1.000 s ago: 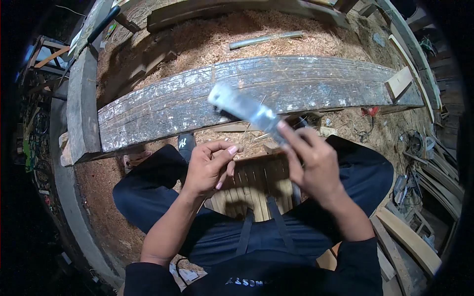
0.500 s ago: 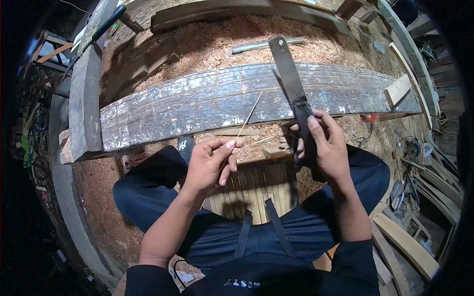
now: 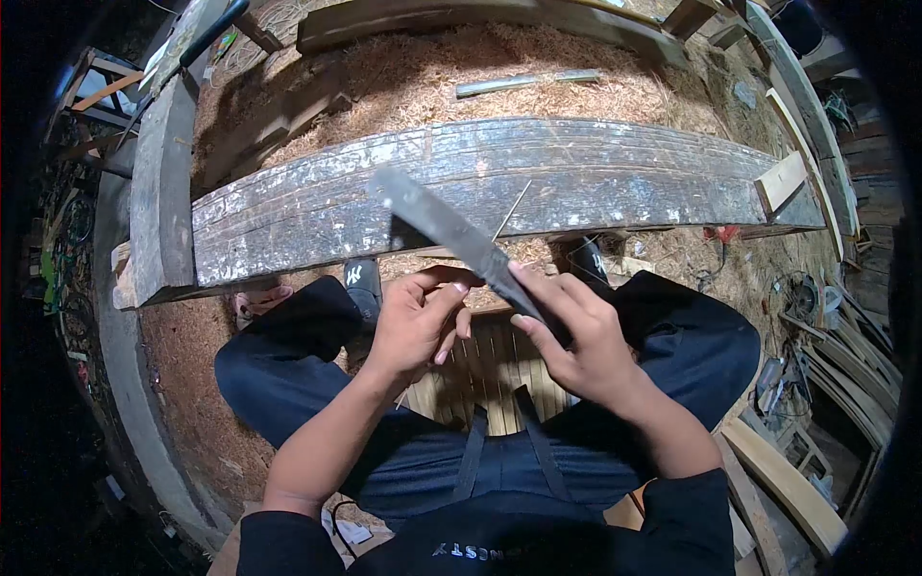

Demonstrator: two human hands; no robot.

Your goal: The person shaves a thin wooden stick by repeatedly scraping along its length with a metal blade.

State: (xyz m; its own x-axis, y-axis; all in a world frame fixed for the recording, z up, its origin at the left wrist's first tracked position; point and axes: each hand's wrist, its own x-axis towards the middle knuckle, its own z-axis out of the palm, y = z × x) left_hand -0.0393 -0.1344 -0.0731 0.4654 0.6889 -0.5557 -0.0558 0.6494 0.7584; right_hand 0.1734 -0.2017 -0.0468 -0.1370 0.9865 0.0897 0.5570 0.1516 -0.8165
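Thin and pale, a bamboo stick [image 3: 513, 208] slants up and to the right from the closed fingers of my left hand [image 3: 415, 324]. My right hand [image 3: 583, 336] is wrapped round the dark handle of a broad, flat-bladed knife [image 3: 442, 227]. The blade points up and to the left, crossing in front of the stick's lower part, and its end is blurred. Whether blade and stick touch, I cannot tell. Both hands are above my lap, just short of a worn plank [image 3: 307, 216] with flaking pale paint.
Wood shavings [image 3: 403, 86] cover the ground beyond the plank. A heavy post [image 3: 161, 192] stands at its left end and a small light wood block [image 3: 781, 182] rests at its right. Timber strips [image 3: 788, 480] lie at lower right. Slats [image 3: 490, 360] show between my legs.
The knife has swung from nearly upright to a leftward slant, and my right hand has moved left with it, close to my left hand. The stick has shifted slightly right.
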